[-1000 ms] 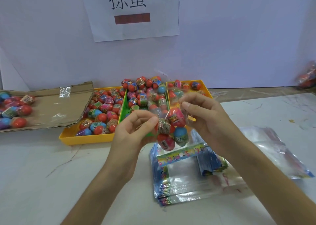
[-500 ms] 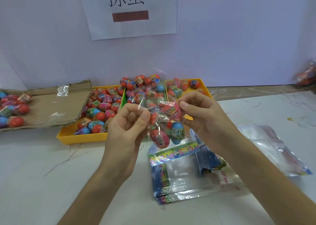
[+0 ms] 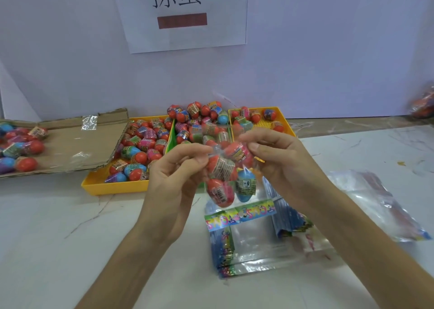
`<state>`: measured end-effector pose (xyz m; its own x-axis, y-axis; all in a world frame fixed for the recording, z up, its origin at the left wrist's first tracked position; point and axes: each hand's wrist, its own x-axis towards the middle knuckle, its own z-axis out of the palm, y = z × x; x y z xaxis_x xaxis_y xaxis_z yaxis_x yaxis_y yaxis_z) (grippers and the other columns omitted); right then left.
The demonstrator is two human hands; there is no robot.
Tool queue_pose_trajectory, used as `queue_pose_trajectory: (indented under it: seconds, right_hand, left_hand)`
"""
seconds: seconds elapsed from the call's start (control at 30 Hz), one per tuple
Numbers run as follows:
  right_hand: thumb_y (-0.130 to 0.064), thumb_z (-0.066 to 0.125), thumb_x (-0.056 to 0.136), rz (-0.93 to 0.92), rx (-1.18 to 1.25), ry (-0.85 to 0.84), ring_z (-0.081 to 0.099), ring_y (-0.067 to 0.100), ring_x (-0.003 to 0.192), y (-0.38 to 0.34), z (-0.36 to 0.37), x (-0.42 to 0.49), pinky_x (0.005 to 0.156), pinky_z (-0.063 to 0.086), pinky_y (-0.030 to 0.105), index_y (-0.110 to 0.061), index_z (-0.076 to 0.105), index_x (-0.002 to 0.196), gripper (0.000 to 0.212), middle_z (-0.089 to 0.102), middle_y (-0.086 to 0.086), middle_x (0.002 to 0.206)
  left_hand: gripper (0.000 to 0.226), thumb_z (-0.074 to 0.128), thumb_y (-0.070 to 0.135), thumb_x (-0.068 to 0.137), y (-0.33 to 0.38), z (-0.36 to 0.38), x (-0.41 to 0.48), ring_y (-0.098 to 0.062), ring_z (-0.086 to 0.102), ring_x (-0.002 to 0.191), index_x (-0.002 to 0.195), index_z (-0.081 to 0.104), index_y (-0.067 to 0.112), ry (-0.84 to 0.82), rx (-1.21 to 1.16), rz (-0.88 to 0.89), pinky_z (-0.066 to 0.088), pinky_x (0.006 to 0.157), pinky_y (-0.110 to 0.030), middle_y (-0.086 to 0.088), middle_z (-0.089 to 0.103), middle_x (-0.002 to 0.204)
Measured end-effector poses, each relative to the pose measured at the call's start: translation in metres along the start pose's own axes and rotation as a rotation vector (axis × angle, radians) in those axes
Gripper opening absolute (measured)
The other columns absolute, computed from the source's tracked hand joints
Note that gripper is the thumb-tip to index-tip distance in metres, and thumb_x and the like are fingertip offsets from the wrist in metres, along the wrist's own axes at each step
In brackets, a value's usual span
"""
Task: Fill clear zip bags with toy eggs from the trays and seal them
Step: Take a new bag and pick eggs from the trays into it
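Note:
A clear zip bag (image 3: 226, 174) holding several toy eggs hangs in the air in front of the trays. My left hand (image 3: 175, 172) pinches its top edge on the left and my right hand (image 3: 279, 158) pinches the top on the right. Behind it stand a yellow tray (image 3: 112, 186) full of eggs, a green tray (image 3: 171, 142) heaped with eggs, and another yellow tray (image 3: 285, 123) with fewer eggs. A stack of empty zip bags (image 3: 253, 240) lies on the table under the hanging bag.
A flattened cardboard sheet (image 3: 70, 144) at the left carries several filled egg bags (image 3: 18, 146). A loose clear bag (image 3: 378, 205) lies at the right. Another filled bag (image 3: 422, 104) sits at the far right by the wall. A paper sign (image 3: 185, 15) hangs on the wall.
Both hands keep pinching the bag top. The fingertips have shifted slightly along the top edge, and the eggs have shifted a little inside the bag.

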<state>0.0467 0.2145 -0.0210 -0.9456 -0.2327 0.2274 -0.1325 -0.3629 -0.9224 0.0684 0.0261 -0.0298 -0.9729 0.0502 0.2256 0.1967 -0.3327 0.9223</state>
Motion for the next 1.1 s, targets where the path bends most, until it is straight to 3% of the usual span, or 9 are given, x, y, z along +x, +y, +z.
queue_pose_trajectory:
  seconds: [0.13, 0.23, 0.33, 0.4, 0.53, 0.63, 0.83, 1.0, 1.1]
  right_hand:
    - [-0.009, 0.059, 0.082, -0.013, 0.033, -0.031, 0.064, 0.009, 0.075, -0.002, 0.003, -0.001, 0.064, 0.053, 0.020, -0.019, 0.076, 0.073, 0.021, 0.068, -0.003, 0.082]
    - [-0.003, 0.056, 0.088, -0.018, 0.050, -0.034, 0.056, 0.007, 0.066, -0.001, 0.005, -0.001, 0.056, 0.046, 0.018, -0.018, 0.071, 0.069, 0.028, 0.059, 0.000, 0.080]
    - [0.005, 0.048, 0.094, -0.032, 0.103, -0.055, 0.055, 0.004, 0.061, -0.001, 0.006, -0.003, 0.052, 0.046, 0.014, -0.014, 0.067, 0.069, 0.037, 0.056, 0.003, 0.081]
    - [0.002, 0.053, 0.091, -0.055, 0.117, -0.079, 0.056, 0.005, 0.065, -0.001, 0.008, -0.003, 0.055, 0.048, 0.016, -0.014, 0.067, 0.069, 0.030, 0.057, 0.002, 0.082]
    - [0.005, 0.051, 0.084, -0.137, 0.087, -0.121, 0.051, 0.010, 0.074, 0.000, 0.011, -0.004, 0.059, 0.045, 0.020, -0.018, 0.066, 0.066, 0.032, 0.055, -0.001, 0.082]
    - [0.009, 0.046, 0.080, -0.181, 0.066, -0.141, 0.049, 0.012, 0.077, 0.003, 0.013, -0.004, 0.061, 0.043, 0.022, -0.018, 0.065, 0.064, 0.036, 0.053, 0.001, 0.082]
    - [0.013, 0.039, 0.078, -0.201, 0.045, -0.196, 0.050, 0.009, 0.075, 0.006, 0.013, -0.006, 0.061, 0.044, 0.020, -0.018, 0.065, 0.063, 0.043, 0.053, 0.000, 0.085]
    - [0.013, 0.038, 0.077, -0.162, 0.084, -0.195, 0.045, 0.009, 0.066, 0.005, 0.015, -0.007, 0.057, 0.039, 0.017, -0.019, 0.061, 0.059, 0.043, 0.048, 0.004, 0.083]
    - [0.010, 0.038, 0.077, -0.091, 0.178, -0.213, 0.048, 0.007, 0.065, 0.005, 0.018, -0.008, 0.056, 0.040, 0.016, -0.016, 0.059, 0.058, 0.039, 0.049, 0.004, 0.085]
  left_hand:
    - [0.026, 0.059, 0.011, 0.080, -0.003, -0.001, 0.001, -0.012, 0.066, 0.083, 0.074, 0.081, 0.024, -0.013, -0.010, 0.009, 0.053, 0.076, -0.033, 0.002, 0.070, 0.082]
    - [0.028, 0.059, 0.013, 0.077, -0.007, 0.000, 0.002, -0.011, 0.070, 0.087, 0.077, 0.083, 0.026, -0.017, 0.012, 0.000, 0.059, 0.079, -0.030, 0.002, 0.076, 0.086]
    - [0.019, 0.065, 0.019, 0.063, -0.011, 0.000, 0.004, -0.005, 0.067, 0.072, 0.070, 0.082, 0.026, -0.037, 0.014, 0.036, 0.060, 0.068, -0.022, 0.008, 0.073, 0.076]
    - [0.019, 0.061, 0.026, 0.066, -0.013, -0.002, 0.005, -0.006, 0.064, 0.070, 0.066, 0.080, 0.025, -0.089, -0.030, 0.071, 0.057, 0.066, -0.020, 0.007, 0.070, 0.075]
    - [0.018, 0.058, 0.019, 0.069, -0.011, -0.003, 0.002, -0.010, 0.062, 0.075, 0.063, 0.074, 0.022, -0.194, -0.165, 0.039, 0.055, 0.071, -0.023, 0.005, 0.064, 0.074]
    - [0.008, 0.071, 0.015, 0.054, -0.009, 0.000, -0.006, -0.015, 0.062, 0.081, 0.057, 0.067, 0.021, -0.170, -0.237, -0.067, 0.055, 0.070, -0.024, 0.001, 0.062, 0.077]
    - [0.011, 0.064, 0.018, 0.060, -0.003, 0.004, -0.014, -0.021, 0.057, 0.080, 0.053, 0.055, 0.018, -0.129, -0.345, -0.169, 0.055, 0.059, -0.027, -0.007, 0.048, 0.081]
    - [0.014, 0.060, 0.018, 0.063, -0.003, 0.009, -0.018, -0.017, 0.061, 0.072, 0.051, 0.054, 0.021, -0.108, -0.336, -0.135, 0.055, 0.056, -0.023, -0.002, 0.052, 0.070]
    - [0.027, 0.046, 0.013, 0.068, -0.001, 0.015, -0.019, -0.006, 0.064, 0.057, 0.045, 0.054, 0.024, -0.053, -0.282, -0.098, 0.052, 0.049, -0.016, 0.006, 0.059, 0.058]
